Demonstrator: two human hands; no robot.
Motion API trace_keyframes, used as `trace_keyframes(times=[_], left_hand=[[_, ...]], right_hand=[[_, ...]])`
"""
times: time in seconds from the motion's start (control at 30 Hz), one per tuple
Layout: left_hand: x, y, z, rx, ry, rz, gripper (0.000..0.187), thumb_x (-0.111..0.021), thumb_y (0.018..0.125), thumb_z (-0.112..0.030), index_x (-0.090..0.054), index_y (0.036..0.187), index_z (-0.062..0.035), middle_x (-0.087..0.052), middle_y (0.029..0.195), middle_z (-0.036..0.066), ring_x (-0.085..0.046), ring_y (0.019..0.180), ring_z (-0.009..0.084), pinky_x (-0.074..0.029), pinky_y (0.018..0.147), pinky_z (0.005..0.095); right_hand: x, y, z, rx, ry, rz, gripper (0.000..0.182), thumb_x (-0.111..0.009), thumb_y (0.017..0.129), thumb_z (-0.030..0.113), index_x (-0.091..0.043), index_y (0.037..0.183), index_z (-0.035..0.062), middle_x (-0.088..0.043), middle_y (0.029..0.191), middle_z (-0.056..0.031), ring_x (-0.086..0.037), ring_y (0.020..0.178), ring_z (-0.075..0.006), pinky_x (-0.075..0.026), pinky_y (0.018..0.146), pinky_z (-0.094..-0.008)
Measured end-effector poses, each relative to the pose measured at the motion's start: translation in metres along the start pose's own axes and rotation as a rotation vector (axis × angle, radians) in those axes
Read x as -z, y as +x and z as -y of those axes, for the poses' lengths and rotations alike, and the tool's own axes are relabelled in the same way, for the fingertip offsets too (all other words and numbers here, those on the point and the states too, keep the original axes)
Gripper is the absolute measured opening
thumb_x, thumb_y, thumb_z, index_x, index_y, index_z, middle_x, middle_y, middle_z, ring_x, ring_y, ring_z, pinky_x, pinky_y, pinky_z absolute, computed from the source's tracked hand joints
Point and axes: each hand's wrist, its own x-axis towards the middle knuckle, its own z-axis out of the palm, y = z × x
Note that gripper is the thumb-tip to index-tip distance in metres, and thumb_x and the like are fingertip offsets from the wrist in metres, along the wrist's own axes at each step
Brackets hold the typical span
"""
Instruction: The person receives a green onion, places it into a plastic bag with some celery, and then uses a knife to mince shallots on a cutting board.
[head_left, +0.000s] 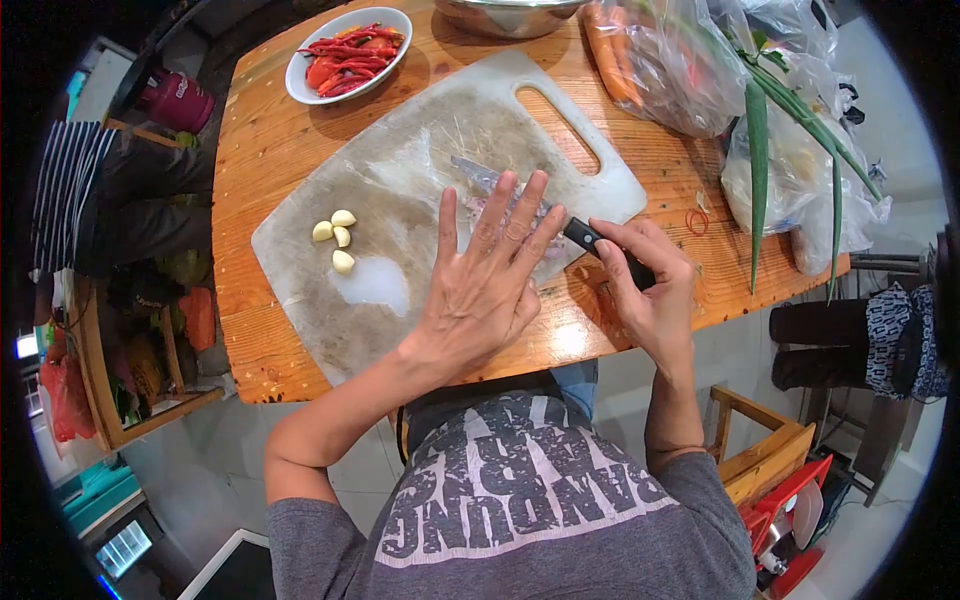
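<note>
A knife point(580, 234) with a black handle lies across the white cutting board point(290, 235), its blade pointing to the far left. My right hand point(655, 290) is closed around the handle at the board's right edge. Over the blade, my left hand point(475, 275) is stretched out with fingers spread, covering part of it. Small purplish chopped bits point(550, 265) show around and between the left fingers. Several peeled garlic cloves point(342, 237) rest together on the board's left part, beside a whitish wet patch point(372, 287).
Red chilies point(350, 60) fill a white bowl point(294, 80) at the back left. A metal bowl point(510, 18) stands behind the board. To the right are bagged carrots point(612, 60), long green leaves point(758, 180), plastic bags point(815, 240) and red rubber bands point(697, 222).
</note>
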Motion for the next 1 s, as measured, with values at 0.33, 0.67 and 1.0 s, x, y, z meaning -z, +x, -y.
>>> trace_keyframes(times=[0.33,0.67,1.0], left_hand=[[0.005,-0.003,0.006,0.075,0.077,0.074,0.084,-0.058,0.081,-0.023,-0.032,0.160,-0.0072,-0.012,0.172,0.011,-0.003,0.160,0.0295,0.006,0.124,0.0639],[0.001,-0.009,0.006,0.100,0.090,0.119,0.087,-0.057,0.081,-0.025,-0.028,0.160,-0.0024,-0.012,0.172,0.013,-0.002,0.160,0.0299,0.004,0.124,0.0633],[0.011,-0.009,0.002,0.112,-0.054,0.093,0.087,-0.057,0.084,-0.018,-0.021,0.160,0.0027,-0.005,0.171,0.019,0.004,0.159,0.0395,0.004,0.124,0.0626]], right_hand=[[0.012,-0.008,0.002,0.040,-0.020,0.017,0.021,-0.073,0.088,0.000,-0.076,0.108,-0.0011,-0.066,0.081,-0.0116,-0.063,0.070,-0.0194,-0.048,0.063,-0.0305],[0.040,-0.017,0.005,-0.051,-0.042,0.014,0.023,-0.072,0.089,-0.001,-0.077,0.111,0.0002,-0.062,0.078,-0.0080,-0.056,0.070,-0.0145,-0.043,0.061,-0.0282],[0.058,-0.025,-0.007,-0.101,-0.076,-0.019,0.029,-0.074,0.086,-0.002,-0.074,0.115,0.0000,-0.065,0.088,-0.0088,-0.061,0.075,-0.0151,-0.047,0.068,-0.0275]])
